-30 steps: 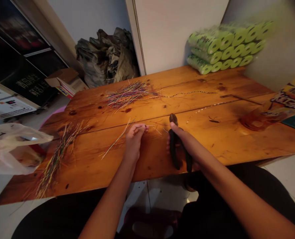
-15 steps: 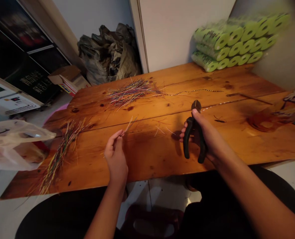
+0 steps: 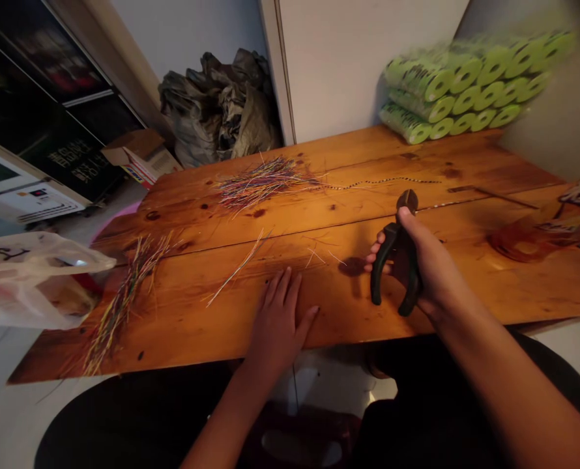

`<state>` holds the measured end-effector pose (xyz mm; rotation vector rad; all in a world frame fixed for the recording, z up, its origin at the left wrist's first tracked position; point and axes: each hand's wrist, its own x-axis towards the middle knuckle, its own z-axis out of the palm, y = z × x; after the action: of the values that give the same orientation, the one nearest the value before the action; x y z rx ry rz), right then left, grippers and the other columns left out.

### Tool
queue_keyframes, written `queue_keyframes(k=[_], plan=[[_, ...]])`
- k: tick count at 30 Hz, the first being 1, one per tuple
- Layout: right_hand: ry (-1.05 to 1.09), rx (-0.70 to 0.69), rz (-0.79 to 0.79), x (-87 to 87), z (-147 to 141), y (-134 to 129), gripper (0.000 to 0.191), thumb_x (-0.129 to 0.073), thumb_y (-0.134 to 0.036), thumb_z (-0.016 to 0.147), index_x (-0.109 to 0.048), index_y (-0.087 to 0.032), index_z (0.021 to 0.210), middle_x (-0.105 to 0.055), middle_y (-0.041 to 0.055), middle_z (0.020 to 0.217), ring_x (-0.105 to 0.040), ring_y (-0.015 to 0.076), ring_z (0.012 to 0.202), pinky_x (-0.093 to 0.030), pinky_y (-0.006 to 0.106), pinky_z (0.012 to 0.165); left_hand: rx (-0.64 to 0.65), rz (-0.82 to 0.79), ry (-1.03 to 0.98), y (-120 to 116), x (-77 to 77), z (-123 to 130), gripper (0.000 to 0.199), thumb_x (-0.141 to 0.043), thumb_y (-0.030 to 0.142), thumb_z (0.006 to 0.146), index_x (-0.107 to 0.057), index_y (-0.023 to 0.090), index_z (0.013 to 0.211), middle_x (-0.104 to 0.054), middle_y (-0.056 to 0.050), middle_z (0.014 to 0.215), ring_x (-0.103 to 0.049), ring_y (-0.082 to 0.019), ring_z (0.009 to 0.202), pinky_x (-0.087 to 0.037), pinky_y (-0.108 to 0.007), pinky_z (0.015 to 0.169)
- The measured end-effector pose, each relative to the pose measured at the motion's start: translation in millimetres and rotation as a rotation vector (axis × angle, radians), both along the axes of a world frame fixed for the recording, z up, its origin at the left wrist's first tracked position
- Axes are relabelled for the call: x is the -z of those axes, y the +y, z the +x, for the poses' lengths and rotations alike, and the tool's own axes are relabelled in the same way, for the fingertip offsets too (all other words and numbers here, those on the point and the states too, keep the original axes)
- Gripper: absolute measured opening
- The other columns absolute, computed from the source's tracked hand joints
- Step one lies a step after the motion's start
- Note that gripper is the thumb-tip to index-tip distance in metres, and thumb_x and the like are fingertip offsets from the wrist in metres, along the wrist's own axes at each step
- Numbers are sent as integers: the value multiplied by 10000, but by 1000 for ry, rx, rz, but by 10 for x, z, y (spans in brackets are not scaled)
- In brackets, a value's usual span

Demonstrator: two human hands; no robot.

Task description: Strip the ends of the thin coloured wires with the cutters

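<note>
My left hand [image 3: 280,319] lies flat near the front edge of the wooden table [image 3: 192,339], fingers spread and holding nothing. A few thin pale wires [image 3: 236,272] rest on the wood just left of its fingertips. In my right hand [image 3: 431,267] is a pair of black-handled cutting pliers [image 3: 392,260], held above the table with the jaws pointing away from me. Short wire offcuts [image 3: 315,256] are scattered between the two hands. One bundle of colourful wires [image 3: 124,306] lies at the left, and a larger bundle [image 3: 261,185] sits farther back.
A twisted dark-and-light wire [image 3: 382,181] trails right from the far bundle. On the right stands an orange-tinted bottle [image 3: 539,234]. Wrapped green rolls [image 3: 461,91] are stacked at the back right. A white plastic bag [image 3: 40,280] is at the left edge.
My left hand has let go of the thin pale wires, leaving them on the table, and has moved right and opened flat. The pliers in my right hand have shifted slightly right.
</note>
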<state>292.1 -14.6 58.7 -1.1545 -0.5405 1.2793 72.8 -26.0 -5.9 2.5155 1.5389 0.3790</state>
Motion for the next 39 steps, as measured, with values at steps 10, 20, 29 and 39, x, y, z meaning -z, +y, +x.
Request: queue_keyframes(k=[10,20,29,39], plan=[[14,205,88,-97,131,-11,393,-504,-486,849,-591,-170,632,-570,19,587,-600,148,497,-552,310,527,12,21,-57,16,28,-20,578,-377,494,886,-371,183,1372,-330,-98,1474,-284,-261,1360,-264,-473,1103],[44,463,266,-163,262,-72,364,-468,-389,863,-598,-181,593,-518,22,599,-582,147,567,-542,276,528,53,-23,-48,152,3,214,614,-363,492,888,-336,139,1390,-324,-93,1476,-238,-282,1376,-191,-494,1127],[5,393,189,-126,243,-62,346,-465,-422,863,-577,-201,622,-532,9,615,-589,151,572,-551,298,564,39,-16,-167,219,9,364,600,-347,497,893,-351,138,1374,-371,-126,1447,-275,-267,1364,-208,-472,1124],[0,357,167,-60,226,-26,340,-476,-447,848,-565,-197,636,-538,3,627,-598,147,568,-553,282,566,129,-13,-112,401,0,525,615,-323,493,900,-361,86,1360,-318,-155,1470,-233,-274,1379,-204,-480,1116]])
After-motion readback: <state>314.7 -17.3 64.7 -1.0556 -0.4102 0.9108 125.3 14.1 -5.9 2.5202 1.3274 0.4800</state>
